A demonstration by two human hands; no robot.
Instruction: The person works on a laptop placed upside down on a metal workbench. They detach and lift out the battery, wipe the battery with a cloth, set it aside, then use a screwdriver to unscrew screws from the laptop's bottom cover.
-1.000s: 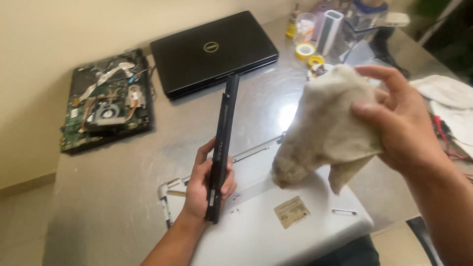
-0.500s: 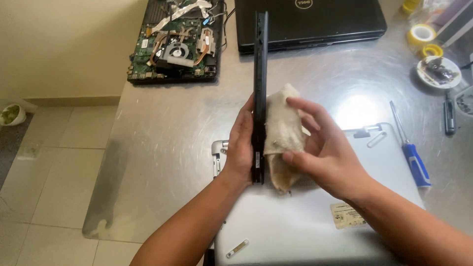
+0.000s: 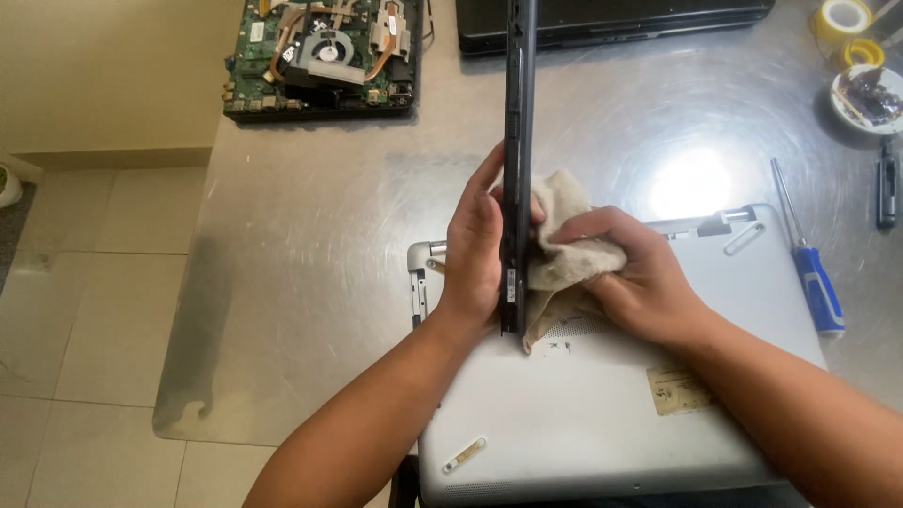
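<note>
Both bare forearms reach in from the near edge of the tabletop and meet above its middle. The left hand point(image 3: 475, 259) stands upright, fingers closed in a flat grip. The right hand point(image 3: 635, 277) lies palm-down, fingers curled and pressing toward the left.

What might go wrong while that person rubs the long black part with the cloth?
The left hand holds the long black part on edge while the right hand presses the cloth against it, so it might slip onto the white laptop. An elbow might also nudge the blue-handled screwdriver off the metal table.
</note>
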